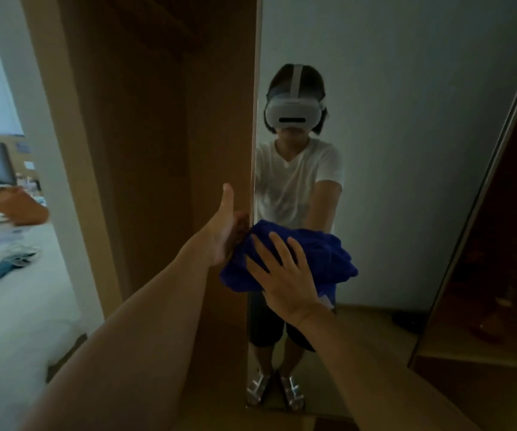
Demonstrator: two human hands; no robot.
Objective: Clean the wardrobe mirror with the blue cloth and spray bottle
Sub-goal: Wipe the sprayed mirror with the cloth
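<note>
Dim bedroom; bed (18, 306) at left, wooden wardrobe (157, 150). Mirror (406, 181): wiping step underway. Right hand (282, 275), fingers spread, presses blue cloth (322, 253) to glass; left hand (224, 231) grips mirror edge. Next: sweep cloth across unwiped glass. Spray bottle unseen.

The cloth (297, 256) lies against the mirror (406, 150), wardrobe panel (157, 150) left of it, bed (18, 290) far left.

The view was dim and soft around the wardrobe (145, 150), brighter only at the left over the bed (18, 306), with wide-angle bending at the edges.
</note>
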